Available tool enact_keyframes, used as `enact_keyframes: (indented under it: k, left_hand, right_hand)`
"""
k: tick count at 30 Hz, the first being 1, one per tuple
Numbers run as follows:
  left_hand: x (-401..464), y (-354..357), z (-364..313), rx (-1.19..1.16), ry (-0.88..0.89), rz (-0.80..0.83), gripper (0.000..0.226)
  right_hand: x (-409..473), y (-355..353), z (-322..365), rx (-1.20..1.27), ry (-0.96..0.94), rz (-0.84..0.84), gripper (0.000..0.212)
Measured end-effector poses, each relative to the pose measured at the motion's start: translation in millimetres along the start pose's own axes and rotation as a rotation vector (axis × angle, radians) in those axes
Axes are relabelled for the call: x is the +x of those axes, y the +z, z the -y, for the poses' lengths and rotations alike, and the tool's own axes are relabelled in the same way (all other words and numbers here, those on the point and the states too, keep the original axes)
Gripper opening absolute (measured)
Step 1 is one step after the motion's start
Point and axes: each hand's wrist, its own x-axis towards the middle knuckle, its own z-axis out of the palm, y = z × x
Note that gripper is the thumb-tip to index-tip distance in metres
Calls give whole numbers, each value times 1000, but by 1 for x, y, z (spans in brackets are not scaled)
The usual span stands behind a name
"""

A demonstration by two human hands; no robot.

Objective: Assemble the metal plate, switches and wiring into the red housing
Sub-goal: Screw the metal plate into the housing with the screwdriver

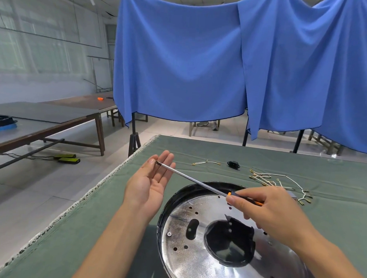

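The right hand point(266, 209) pinches the orange-and-black handle of a long screwdriver point(199, 183), whose shaft runs up toward ten o'clock until its tip rests on the fingers of the left hand point(152, 179), which lies open and palm-up, gripping nothing. Whether a screw sits at the tip is too small to tell. Below the right hand, at about six o'clock, the shiny metal plate point(193, 267) lies inside a round, dark-rimmed housing point(170, 202); no red shows from here. One screw point(169, 234) is seated near the plate's nine o'clock edge, and several other holes look empty. The likely risk is the tip pricking or slipping off the open fingers, since the long shaft is held only at its far end and would swing easily. Any small fastener on the palm could roll off onto the green cloth point(199, 150) and be hard to find. At one o'clock from the right hand, the loose wiring point(280, 182) lies near the housing rim and could be snagged by a sleeve or wrist; a small black switch point(233, 164) and a short wire point(205, 162) lie farther back at twelve o'clock. No brand, label or readable writing is visible anywhere.
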Motion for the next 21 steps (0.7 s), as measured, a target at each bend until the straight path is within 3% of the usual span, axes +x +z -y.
enact_keyframes:
  k: [10, 21]
  left_hand:
    - [2, -3, 5, 77, 81, 12, 22]
    - [1, -4, 12, 180, 128, -92, 17]
  right_hand:
    - [1, -1, -3, 12, 18, 11, 39]
    - [2, -2, -3, 9, 85, 35, 53]
